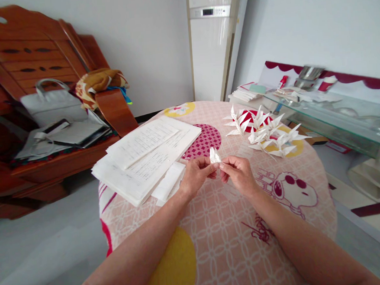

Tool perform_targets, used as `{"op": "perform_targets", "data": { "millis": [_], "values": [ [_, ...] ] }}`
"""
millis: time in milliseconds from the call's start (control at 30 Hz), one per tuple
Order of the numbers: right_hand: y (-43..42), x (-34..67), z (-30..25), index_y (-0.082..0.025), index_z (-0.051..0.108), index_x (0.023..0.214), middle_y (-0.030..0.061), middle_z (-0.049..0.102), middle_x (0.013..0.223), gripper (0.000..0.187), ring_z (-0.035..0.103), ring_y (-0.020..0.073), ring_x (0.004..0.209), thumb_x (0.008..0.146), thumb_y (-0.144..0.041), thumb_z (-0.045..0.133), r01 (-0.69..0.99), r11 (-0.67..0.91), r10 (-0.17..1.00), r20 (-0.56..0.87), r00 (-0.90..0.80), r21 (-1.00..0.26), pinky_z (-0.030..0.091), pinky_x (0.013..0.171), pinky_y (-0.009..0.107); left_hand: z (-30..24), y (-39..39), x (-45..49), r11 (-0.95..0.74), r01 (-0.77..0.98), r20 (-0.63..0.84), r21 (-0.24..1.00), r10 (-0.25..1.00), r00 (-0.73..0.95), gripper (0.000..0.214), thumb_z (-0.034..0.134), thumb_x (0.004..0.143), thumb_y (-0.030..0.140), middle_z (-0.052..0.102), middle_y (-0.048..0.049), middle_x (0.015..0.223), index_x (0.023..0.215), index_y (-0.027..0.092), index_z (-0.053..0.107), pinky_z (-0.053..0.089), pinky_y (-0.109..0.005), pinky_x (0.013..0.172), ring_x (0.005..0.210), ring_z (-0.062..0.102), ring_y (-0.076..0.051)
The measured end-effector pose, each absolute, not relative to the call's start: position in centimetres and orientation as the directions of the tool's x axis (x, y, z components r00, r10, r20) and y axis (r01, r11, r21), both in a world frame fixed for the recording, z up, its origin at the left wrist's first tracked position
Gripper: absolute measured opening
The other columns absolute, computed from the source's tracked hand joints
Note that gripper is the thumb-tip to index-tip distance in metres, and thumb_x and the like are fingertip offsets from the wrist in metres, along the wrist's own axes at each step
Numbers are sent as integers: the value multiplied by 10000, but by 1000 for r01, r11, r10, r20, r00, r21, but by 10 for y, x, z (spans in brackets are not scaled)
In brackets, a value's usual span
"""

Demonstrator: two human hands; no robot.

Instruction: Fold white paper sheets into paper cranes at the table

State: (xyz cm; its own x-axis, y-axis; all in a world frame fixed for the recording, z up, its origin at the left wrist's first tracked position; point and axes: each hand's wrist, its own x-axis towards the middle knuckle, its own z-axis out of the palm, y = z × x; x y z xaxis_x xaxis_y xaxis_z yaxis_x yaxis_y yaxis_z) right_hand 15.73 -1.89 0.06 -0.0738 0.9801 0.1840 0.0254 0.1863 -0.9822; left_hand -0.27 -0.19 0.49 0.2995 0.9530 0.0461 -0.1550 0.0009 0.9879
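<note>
Between my two hands, above the middle of the round table, is a small piece of folded white paper [214,155] with pointed upper ends. My left hand [199,172] pinches its lower left side between thumb and fingers. From the other side, my right hand [237,170] grips its lower right edge, fingertips close to those of the left. Part of the paper is hidden behind my fingers. Beyond my right hand lies a group of several folded paper cranes [267,132]. Left of my left hand is a stack of written paper sheets [151,154], with smaller white paper strips [169,182] beside it.
A pink patterned cloth covers the round table [223,240]. At right stands a glass shelf [338,119] holding papers and metal containers. On the left, a wooden bench [48,167] carries a grey handbag [51,106] and folders. A tall white air conditioner [211,50] stands behind.
</note>
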Motion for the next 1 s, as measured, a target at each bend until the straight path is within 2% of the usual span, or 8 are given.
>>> {"op": "perform_targets", "data": {
  "millis": [200, 300, 400, 567, 700, 900, 1000],
  "values": [
    [-21, 152, 2, -167, 630, 683, -20, 604, 518, 256, 539, 108, 418, 808, -386, 674, -3, 159, 984, 158, -79, -987, 428, 425, 222, 4, -2, -7, -8, -110, 33, 994, 972, 233, 424, 822, 669, 484, 616, -9, 526, 639, 121, 604, 466, -215, 465, 458, 569, -105],
    [-21, 153, 6, -168, 616, 625, -7, 604, 515, 308, 539, 108, 435, 821, -401, 664, 38, 156, 978, 149, -148, -987, 428, 442, 225, 6, -2, -10, -39, -77, 56, 996, 971, 231, 408, 823, 669, 462, 602, -1, 508, 628, 129, 590, 450, -211, 437, 437, 553, -103],
    [-21, 156, 9, -172, 595, 589, -5, 599, 514, 330, 539, 106, 446, 824, -393, 661, 67, 162, 967, 145, -211, -984, 428, 452, 223, 7, -2, -12, -34, -67, 51, 997, 959, 278, 409, 818, 683, 464, 588, 9, 516, 636, 133, 583, 448, -206, 438, 440, 538, -93],
    [-21, 157, 6, -179, 578, 595, -31, 569, 477, 290, 492, 93, 389, 821, -346, 652, -39, 151, 976, 155, -151, -988, 384, 410, 215, 5, 0, -9, -74, -101, 107, 992, 920, 377, 430, 763, 746, 527, 604, 2, 603, 711, 127, 608, 483, -204, 507, 522, 572, -93],
    [-22, 155, 5, -176, 598, 616, -38, 560, 464, 265, 473, 91, 365, 804, -351, 665, -94, 127, 979, 140, -150, -987, 357, 380, 212, 3, 1, -10, -131, -66, 146, 989, 906, 396, 458, 737, 761, 565, 571, 12, 593, 737, 132, 590, 456, -201, 477, 506, 544, -93],
    [-20, 159, 6, -180, 603, 623, -35, 548, 457, 276, 465, 102, 357, 808, -378, 651, -179, 38, 948, 92, -305, -983, 359, 364, 219, 9, -4, -14, -117, -80, 141, 990, 886, 441, 442, 751, 758, 540, 547, 19, 568, 713, 139, 569, 447, -204, 436, 461, 512, -87],
    [-22, 161, 9, -187, 583, 609, -25, 566, 470, 301, 477, 108, 379, 815, -399, 641, -123, 55, 936, 94, -341, -991, 379, 388, 226, 11, -6, -15, -71, -87, 103, 994, 885, 453, 456, 780, 723, 540, 537, 25, 548, 686, 144, 559, 446, -202, 419, 444, 507, -84]
  ]
}}
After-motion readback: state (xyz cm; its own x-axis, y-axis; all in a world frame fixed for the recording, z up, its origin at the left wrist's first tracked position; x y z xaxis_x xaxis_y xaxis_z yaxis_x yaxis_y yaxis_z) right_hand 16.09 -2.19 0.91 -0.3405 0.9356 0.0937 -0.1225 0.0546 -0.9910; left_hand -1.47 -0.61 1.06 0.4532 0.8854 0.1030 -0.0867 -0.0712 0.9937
